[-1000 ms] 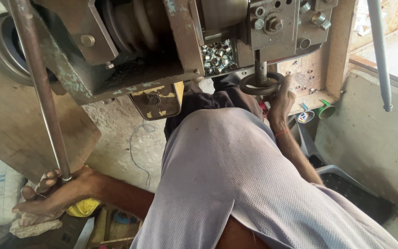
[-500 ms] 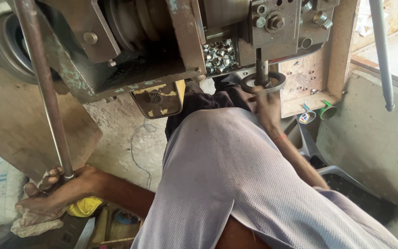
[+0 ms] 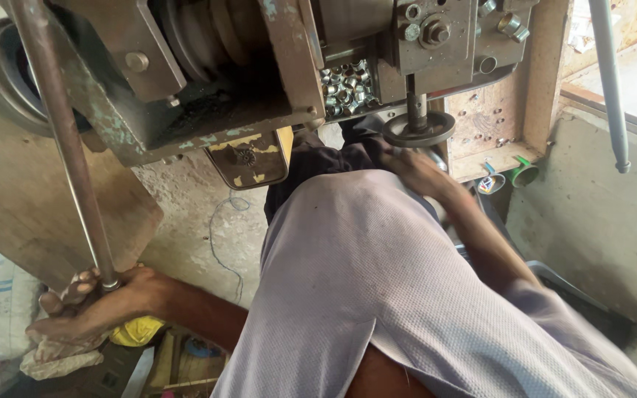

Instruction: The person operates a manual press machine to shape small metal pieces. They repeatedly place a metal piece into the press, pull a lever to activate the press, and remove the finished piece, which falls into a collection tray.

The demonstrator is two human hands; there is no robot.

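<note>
Gripping the lower end of a long rusty lever rod [image 3: 68, 147], the left hand [image 3: 86, 306] is seen closed around it, low beside the machine [image 3: 208, 81]. The right hand [image 3: 418, 173] is blurred just under a small handwheel [image 3: 418, 129]; its grip cannot be told.

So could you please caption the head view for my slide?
Left hand grips the machine's long lever rod; right hand below the small handwheel.

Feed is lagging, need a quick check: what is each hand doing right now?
Left hand: closed around the lower end of the long rusty metal lever rod.
Right hand: blurred, below the small round metal handwheel; grip cannot be told.
</note>
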